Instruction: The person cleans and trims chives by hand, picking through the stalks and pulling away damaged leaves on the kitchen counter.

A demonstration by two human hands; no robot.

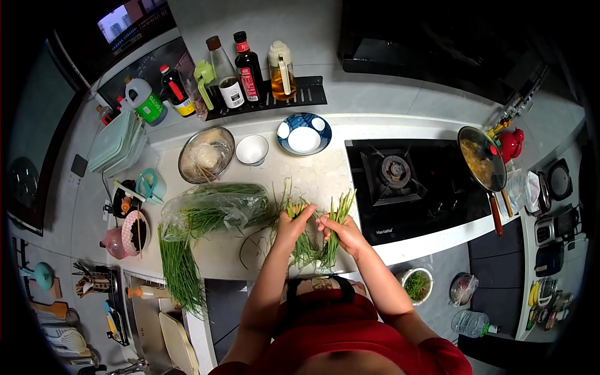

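Over the front of the counter, my left hand (292, 230) is closed around a loose bunch of chives (305, 251). Close beside it, my right hand (345, 236) grips another bunch of chives (343, 205), pale stem ends pointing away from me. Thumbs and fingertips of both hands nearly meet between the bunches. To the left, a clear plastic bag (250, 199) lies partly over a big heap of chives (209, 215). More long chives (180, 269) hang down over the counter's front edge.
A metal bowl with dough (205, 153), a white bowl (252, 150) and a blue patterned bowl (304, 134) stand at the back. The gas stove (412, 187) is right, holding a lidded pan (481, 159). A bin with green scraps (415, 284) stands on the floor.
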